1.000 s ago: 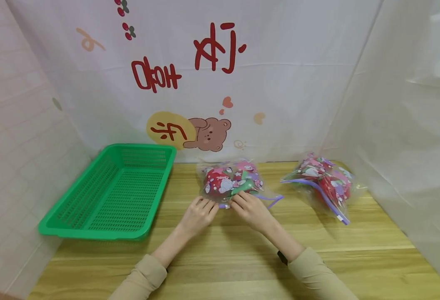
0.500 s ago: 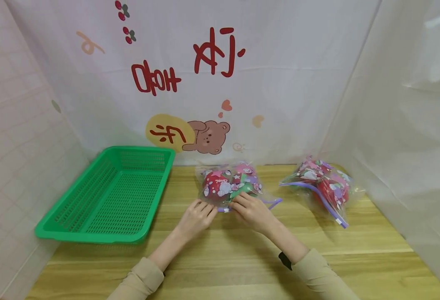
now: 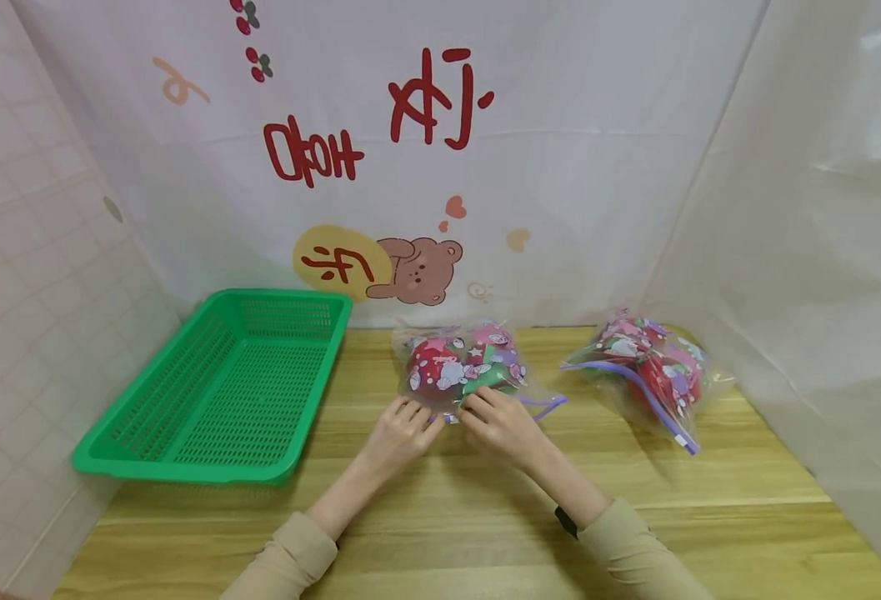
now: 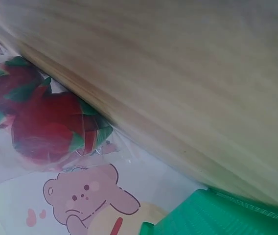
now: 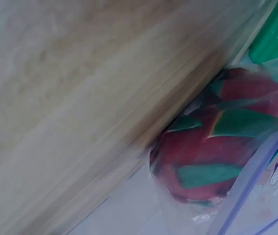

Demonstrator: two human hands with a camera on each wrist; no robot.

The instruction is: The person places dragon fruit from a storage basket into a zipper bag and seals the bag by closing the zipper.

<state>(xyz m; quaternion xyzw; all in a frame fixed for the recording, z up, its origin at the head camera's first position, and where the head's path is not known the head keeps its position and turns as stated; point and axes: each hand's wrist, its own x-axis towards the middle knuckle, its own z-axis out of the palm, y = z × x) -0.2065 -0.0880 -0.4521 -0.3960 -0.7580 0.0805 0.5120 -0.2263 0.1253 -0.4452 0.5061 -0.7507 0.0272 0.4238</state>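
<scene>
A clear zip bag [image 3: 440, 358] with pink and white printed patterns and a purple zip edge lies mid-table near the back wall. Inside it are red dragon fruits [image 5: 202, 147] with green scales, seen through the plastic in the right wrist view. My left hand [image 3: 398, 433] pinches the near edge of this bag beside its white slider. Just to the right, my right hand [image 3: 503, 425] pinches the same edge. Part of the purple zip [image 3: 548, 408] sticks out to the right of it, standing apart in two strips. The fingertips are partly hidden behind the knuckles.
A second zip bag [image 3: 646, 358] holding red fruit stands at the back right, its purple edge facing me. On the left sits a green perforated basket [image 3: 245, 400]. White printed sheets hang behind and on both sides of the wooden table [image 3: 455, 517].
The hands stay at the bag's near edge. The left fingers have shifted slightly along the zip toward the slider, and the right hand barely moves. The camera view tilts a little.
</scene>
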